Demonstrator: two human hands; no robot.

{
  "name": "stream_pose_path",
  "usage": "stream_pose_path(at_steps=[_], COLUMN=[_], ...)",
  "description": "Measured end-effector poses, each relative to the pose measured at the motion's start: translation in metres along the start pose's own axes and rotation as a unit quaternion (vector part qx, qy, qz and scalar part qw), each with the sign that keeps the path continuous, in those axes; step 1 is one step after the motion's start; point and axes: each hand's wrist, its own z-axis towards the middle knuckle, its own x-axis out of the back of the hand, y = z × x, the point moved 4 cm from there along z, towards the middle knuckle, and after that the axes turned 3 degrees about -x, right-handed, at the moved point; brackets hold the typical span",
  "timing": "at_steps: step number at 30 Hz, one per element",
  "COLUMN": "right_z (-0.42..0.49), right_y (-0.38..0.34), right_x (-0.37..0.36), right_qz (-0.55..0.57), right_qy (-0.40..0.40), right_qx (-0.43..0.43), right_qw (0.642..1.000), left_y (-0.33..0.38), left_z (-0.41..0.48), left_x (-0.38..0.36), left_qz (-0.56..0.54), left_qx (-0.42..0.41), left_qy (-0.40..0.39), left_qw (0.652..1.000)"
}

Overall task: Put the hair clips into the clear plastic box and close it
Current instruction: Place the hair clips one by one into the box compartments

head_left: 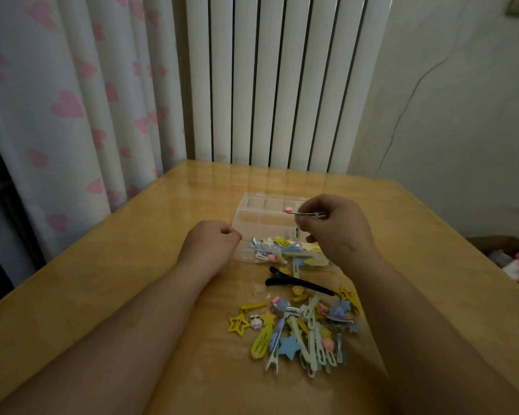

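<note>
2 bare hands work over a wooden tabletop (132, 280). The right hand (333, 232) has its grip pinched on 1 thin metal hair clip (304, 213) with a small pink ornament at its left tip; the clip lies roughly level, its long axis running left to right, held above the far half of the clear plastic box (261, 223). The left hand (212, 244) is curled into a loose fist with its fingers together at the box's left edge; whether it touches the box I cannot tell.

The box is 1 piece, open, its 2 halves lying flat, long axis running away from the person. Its far half shows bare dividers; its near half holds a small heap of clips (285, 250) in yellow, blue, white and pink, too tangled to count.

Just in front of the box lie 2 long black clips (297, 283), side by side, both pointing left to right. Nearer the person sits the loose pile of clips (300, 330), too many and too overlapped to count exactly. In it I can tell 2 yellow outline stars (238, 324), 1 solid blue star (288, 345), 1 yellow oval snap clip (261, 342) pointing diagonally, and several pale green long clips (312, 339) pointing mostly toward and away from the person.
</note>
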Motion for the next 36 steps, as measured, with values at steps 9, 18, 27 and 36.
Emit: stream_pose_path(at_steps=[9, 18, 27, 36], right_z=[0.003, -0.011, -0.043, -0.068], right_y=[0.01, -0.008, -0.027, -0.033], right_x=[-0.013, -0.016, -0.04, -0.044], right_qz=[-0.27, -0.207, -0.205, -0.303], right_qy=[-0.108, -0.131, -0.393, -0.557], right_qx=[-0.004, 0.069, 0.08, 0.101], right_qw=[0.957, 0.967, 0.893, 0.767], left_y=[0.0, -0.001, 0.0, 0.001], left_z=[0.0, -0.001, 0.0, -0.001], left_x=[0.0, 0.0, 0.001, 0.001], left_qz=[0.0, -0.009, -0.006, -0.003], left_qx=[-0.003, -0.002, -0.003, 0.002], left_qy=[-0.003, -0.003, -0.001, 0.0], left_qw=[1.0, 1.0, 1.0, 1.0])
